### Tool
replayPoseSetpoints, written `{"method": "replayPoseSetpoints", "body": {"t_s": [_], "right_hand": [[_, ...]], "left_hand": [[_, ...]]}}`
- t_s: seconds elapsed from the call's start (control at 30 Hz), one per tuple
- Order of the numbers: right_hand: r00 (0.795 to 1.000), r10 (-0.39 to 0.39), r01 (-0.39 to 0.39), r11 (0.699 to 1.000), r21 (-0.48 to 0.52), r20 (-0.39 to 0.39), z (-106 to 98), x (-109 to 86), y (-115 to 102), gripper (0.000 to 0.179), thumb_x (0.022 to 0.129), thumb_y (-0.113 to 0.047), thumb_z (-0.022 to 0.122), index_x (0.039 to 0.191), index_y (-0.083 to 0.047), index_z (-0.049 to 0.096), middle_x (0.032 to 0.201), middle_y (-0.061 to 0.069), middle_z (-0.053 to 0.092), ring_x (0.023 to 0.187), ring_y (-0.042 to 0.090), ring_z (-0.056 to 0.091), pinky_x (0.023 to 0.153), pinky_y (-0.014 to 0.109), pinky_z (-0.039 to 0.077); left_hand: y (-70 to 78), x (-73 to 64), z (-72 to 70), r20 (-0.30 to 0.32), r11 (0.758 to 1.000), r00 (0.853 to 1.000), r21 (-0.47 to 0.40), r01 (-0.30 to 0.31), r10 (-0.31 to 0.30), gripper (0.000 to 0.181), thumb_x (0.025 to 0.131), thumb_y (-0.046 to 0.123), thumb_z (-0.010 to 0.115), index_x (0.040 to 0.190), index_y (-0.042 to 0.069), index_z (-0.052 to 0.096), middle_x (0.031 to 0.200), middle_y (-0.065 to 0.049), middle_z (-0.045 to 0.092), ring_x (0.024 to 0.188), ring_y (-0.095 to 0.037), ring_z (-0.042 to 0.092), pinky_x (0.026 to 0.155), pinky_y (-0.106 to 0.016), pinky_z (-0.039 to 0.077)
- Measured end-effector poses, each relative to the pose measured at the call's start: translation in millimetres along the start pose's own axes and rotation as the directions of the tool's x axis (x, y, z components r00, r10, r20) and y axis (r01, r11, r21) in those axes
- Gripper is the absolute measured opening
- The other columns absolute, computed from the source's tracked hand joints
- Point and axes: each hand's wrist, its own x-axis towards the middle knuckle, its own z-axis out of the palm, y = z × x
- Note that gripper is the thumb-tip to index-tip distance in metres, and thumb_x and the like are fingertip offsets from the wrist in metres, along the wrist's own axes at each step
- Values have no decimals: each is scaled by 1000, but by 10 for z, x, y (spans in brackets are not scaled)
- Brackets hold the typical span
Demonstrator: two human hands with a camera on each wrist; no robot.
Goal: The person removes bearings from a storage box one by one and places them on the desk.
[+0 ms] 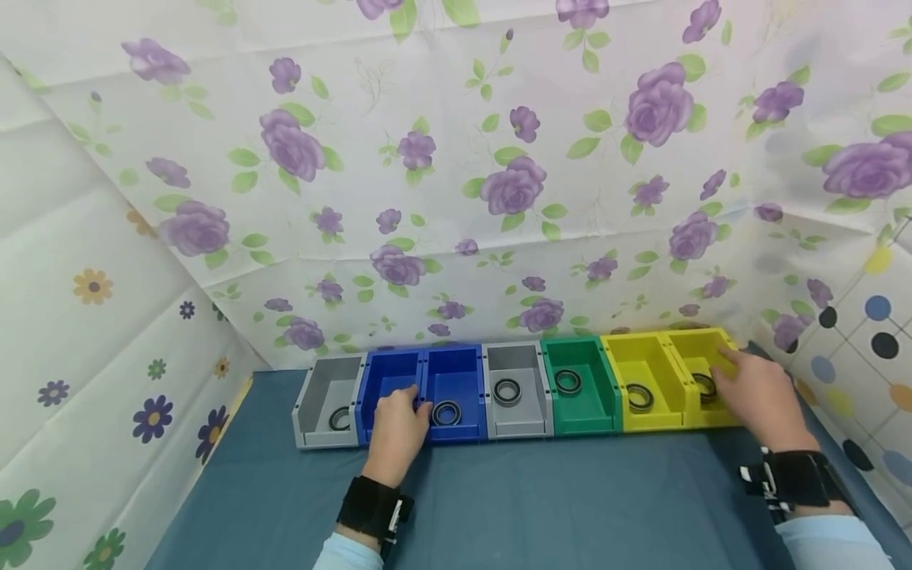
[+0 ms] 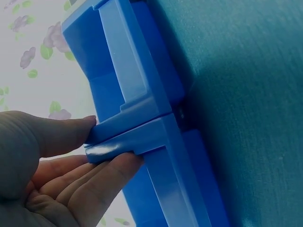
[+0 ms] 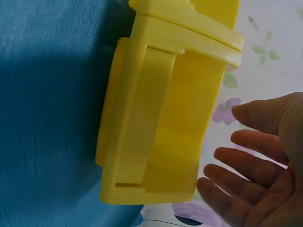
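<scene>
In the head view my left hand (image 1: 396, 430) is at the blue bins, the left blue bin (image 1: 392, 366) and the right blue bin (image 1: 452, 369). The left wrist view shows its thumb and fingers pinching the two adjoining side walls (image 2: 128, 126). My right hand (image 1: 764, 398) is over the right side of the end yellow bin (image 1: 698, 342), fingers loosely spread and holding nothing. Partly hidden by that hand, a ring-shaped bearing (image 1: 704, 387) lies inside. Another bearing (image 1: 446, 412) sits in the right blue bin; my left hand covers part of the left one.
The bins stand side by side in a row. Bearings also lie in the left grey bin (image 1: 331, 436), middle grey bin (image 1: 518, 427), green bin (image 1: 586, 423) and inner yellow bin (image 1: 651, 419). Flowered sheeting (image 1: 456, 198) rises behind the blue-green tabletop (image 1: 534, 499).
</scene>
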Motion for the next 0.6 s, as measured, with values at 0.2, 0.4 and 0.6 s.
{"method": "replayPoseSetpoints", "body": {"t_s": [0.2,0.4,0.6], "right_hand": [[998,-20,21,1000,-15,54,107,73,33,56,91,-23,57,136,6,42,126,37,48,92,44,55,65,50,45],[988,-50,54,998,-24,148,205,150,77,51,90,-18,57,131,9,47,122,34,53,91,39,57,67,46,46],[972,-69,78,996,-32,226,287,211,149,48,84,-9,56,128,8,51,114,29,59,78,25,53,61,34,39]], "left_hand": [[-9,-8,7,-8,1000,1000,-9,-2,2,39,88,19,65,120,-2,61,116,-20,65,77,-16,69,56,-26,52],[-3,-7,15,-16,1000,1000,-13,-14,14,39,87,19,66,120,-2,62,116,-19,65,95,-25,68,71,-36,57],[-11,-7,18,-22,1000,1000,-6,-13,13,38,87,18,67,119,-2,62,115,-19,65,98,-27,67,73,-38,56]]}}
